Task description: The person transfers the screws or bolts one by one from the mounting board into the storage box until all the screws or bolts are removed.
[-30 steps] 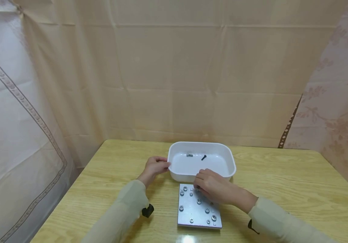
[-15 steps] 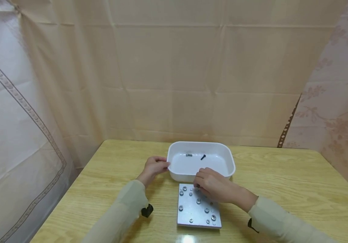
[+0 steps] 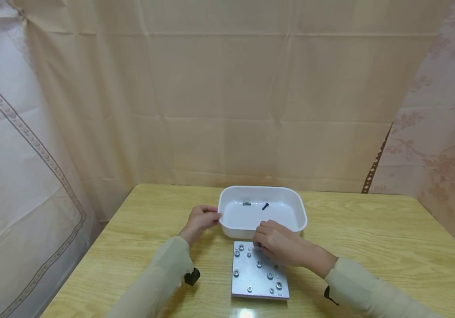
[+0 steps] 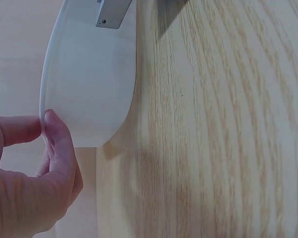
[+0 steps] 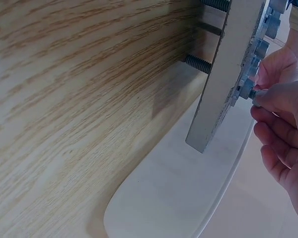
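A silver metal plate [image 3: 247,277] studded with several socket-head screws lies in front of a white plastic tub [image 3: 243,218]. At the plate's far edge, my right hand [image 3: 278,243] pinches a small silver screw [image 5: 257,97] between thumb and fingertips; the hand hides that part of the plate in the head view. Threaded ends jut from the plate's underside in the right wrist view. My left hand [image 3: 202,218] grips the tub's left rim, thumb and fingers on either side of the wall. Inside the tub lie a silver screw [image 3: 246,203] and a black screw [image 3: 265,206].
Everything stands on a wood-grain table [image 3: 350,234]. A beige cloth [image 3: 219,101] hangs behind the table's back edge, with patterned cloths at both sides. Black straps [image 3: 192,276] show at the wrists.
Both hands hold nearly the same positions. The right fingertips stay on the screw at the plate's far edge, and the whole head view shifts very slightly.
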A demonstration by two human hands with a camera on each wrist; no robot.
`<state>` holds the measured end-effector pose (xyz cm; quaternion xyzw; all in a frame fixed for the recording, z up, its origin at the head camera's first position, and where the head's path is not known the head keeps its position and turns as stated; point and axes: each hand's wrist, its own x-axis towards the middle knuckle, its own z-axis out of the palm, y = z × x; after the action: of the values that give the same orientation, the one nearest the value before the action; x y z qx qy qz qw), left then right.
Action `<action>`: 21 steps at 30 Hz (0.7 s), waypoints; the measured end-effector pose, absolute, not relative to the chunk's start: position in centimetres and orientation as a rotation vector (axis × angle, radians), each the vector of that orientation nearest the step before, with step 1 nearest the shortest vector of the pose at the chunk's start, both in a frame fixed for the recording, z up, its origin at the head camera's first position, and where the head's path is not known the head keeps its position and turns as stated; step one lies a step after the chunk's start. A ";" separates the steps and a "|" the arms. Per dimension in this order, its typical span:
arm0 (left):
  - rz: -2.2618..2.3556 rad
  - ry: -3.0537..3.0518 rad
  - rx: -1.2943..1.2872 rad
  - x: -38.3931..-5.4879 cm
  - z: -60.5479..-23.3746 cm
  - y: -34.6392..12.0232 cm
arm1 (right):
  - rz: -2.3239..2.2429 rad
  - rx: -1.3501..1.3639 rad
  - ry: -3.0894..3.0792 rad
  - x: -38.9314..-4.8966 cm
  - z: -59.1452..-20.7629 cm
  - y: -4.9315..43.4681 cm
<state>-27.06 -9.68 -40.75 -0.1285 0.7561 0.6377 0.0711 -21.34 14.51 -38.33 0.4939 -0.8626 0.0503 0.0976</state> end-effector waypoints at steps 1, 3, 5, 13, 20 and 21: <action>1.912 2.277 -0.387 -27.1 -40.8 -9.7 | 0.149 1.462 -2.556 -21.3 -38.3 14.5; 1.913 2.277 -0.383 -27.1 -40.8 -9.7 | 0.143 1.455 -2.569 -21.3 -38.3 14.5; 1.916 2.279 -0.384 -27.1 -40.8 -9.6 | 0.139 1.448 -2.573 -21.3 -38.3 14.5; 1.912 2.276 -0.390 -27.0 -40.5 -9.6 | 0.146 1.453 -2.548 -21.3 -38.1 14.3; 1.926 2.271 -0.398 -27.0 -40.7 -9.6 | 0.165 1.461 -2.547 -21.3 -37.8 14.3; 1.926 2.273 -0.398 -27.0 -40.7 -9.6 | 0.168 1.458 -2.550 -21.3 -37.7 14.3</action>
<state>-27.01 -9.61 -40.68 -0.1320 0.7545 0.6393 0.0682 -21.30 14.28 -37.70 0.4932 -0.8623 0.0568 0.0996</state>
